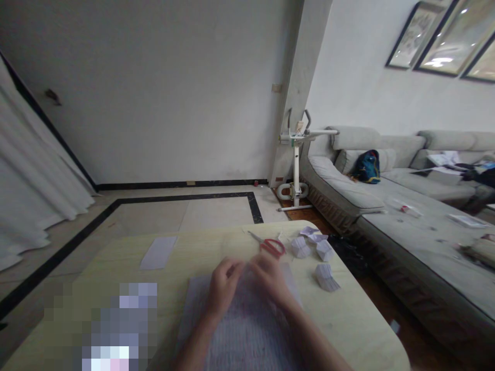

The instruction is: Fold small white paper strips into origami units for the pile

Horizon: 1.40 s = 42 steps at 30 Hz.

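Note:
My left hand (pixel 223 284) and my right hand (pixel 267 278) meet over the far edge of a lined paper sheet (pixel 240 330) lying on the pale wooden table (pixel 116 268). Both hands have their fingers curled onto the paper's top edge, pinching or folding it. Red-handled scissors (pixel 270 245) lie just beyond my right hand. Several small folded paper pieces (pixel 319 257) sit to the right of the scissors. A separate white paper strip (pixel 158 252) lies flat to the left.
A blurred patch covers the table's near left. Right of the table stands a grey sofa (pixel 386 201) with a blue backpack (pixel 367 166) and scattered items. A white exercise machine (pixel 296 165) stands by the wall. Curtains hang at left.

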Available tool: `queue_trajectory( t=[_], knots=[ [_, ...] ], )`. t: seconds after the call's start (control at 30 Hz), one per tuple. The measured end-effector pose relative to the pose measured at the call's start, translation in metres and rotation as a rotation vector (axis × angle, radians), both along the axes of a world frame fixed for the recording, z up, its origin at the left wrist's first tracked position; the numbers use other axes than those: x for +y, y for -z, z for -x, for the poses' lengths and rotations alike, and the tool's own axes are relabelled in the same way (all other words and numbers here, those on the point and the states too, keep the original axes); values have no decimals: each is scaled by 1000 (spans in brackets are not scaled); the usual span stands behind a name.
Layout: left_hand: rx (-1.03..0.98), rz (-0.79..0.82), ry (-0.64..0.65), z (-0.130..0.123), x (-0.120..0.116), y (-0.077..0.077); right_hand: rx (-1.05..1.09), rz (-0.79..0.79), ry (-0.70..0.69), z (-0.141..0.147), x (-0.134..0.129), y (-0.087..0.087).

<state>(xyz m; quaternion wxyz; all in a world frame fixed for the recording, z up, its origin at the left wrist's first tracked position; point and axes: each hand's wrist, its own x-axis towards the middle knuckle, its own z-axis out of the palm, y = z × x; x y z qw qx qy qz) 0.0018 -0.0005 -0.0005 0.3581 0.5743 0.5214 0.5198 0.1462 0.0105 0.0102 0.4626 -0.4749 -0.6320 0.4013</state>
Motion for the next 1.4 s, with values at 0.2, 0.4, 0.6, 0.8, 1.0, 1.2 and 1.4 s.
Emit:
queue_trajectory(
  t=[0.2,0.4,0.6,0.8,1.0,1.2,1.4],
  knots=[
    [-79,51,-61,0,0,1,58,2,35,1,2,4],
    [-276,172,-130,2,2,-3,109,29,85,-1,6,7],
    [-456,181,-144,2,3,-3,114,-5,77,0,4,5],
    [-359,153,-4,5,3,-6,128,-64,34,1,0,1],
    [-314,191,-26,4,2,-6,156,-65,13,1,-1,-2],
    [-295,207,-77,1,2,-5,221,9,60,4,-1,1],
    [-230,141,-130,1,2,-6,117,66,-16,5,-1,2]
  ],
)
